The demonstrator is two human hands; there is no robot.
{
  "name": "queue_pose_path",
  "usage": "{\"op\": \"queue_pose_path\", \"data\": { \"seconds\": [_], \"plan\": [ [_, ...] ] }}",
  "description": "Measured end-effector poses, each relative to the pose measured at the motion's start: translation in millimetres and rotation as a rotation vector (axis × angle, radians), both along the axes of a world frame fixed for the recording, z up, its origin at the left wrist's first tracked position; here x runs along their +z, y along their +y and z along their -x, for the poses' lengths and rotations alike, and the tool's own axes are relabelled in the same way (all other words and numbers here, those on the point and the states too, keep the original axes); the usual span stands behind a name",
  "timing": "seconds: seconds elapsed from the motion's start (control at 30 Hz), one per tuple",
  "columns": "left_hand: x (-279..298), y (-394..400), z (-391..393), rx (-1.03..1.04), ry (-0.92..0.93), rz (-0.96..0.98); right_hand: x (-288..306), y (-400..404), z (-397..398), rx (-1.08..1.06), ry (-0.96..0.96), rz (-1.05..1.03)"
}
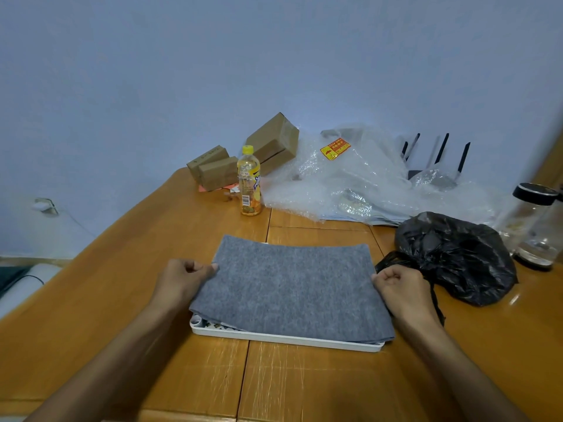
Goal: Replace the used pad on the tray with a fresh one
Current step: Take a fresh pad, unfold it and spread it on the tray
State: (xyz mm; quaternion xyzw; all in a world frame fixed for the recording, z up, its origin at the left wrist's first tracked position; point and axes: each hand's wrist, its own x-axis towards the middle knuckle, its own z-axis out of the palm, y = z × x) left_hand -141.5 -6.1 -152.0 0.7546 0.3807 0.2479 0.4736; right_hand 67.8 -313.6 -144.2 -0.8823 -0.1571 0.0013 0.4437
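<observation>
A grey felt pad lies spread over a white tray on the wooden table, covering nearly all of it. Only the tray's near rim and its near left corner show. My left hand pinches the pad's left edge, and my right hand pinches its right edge. The far part of the pad is lifted a little off the tray. Whether another pad lies underneath is hidden.
A crumpled black plastic bag sits just right of my right hand. Behind stand a yellow drink bottle, cardboard boxes, bubble wrap and a clear jar with a black lid. The table's left edge slants away.
</observation>
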Motion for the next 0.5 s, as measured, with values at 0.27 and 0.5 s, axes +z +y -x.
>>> {"op": "queue_pose_path", "data": {
  "seconds": [0.27, 0.5],
  "plan": [
    [-6, 3, -9, -0.06, 0.123, -0.071, -9, 2, 0, 0.077, 0.08, 0.123],
    [3, 10, -34, -0.08, 0.231, -0.338, -12, 5, -1, 0.036, 0.071, 0.1]
  ]
}}
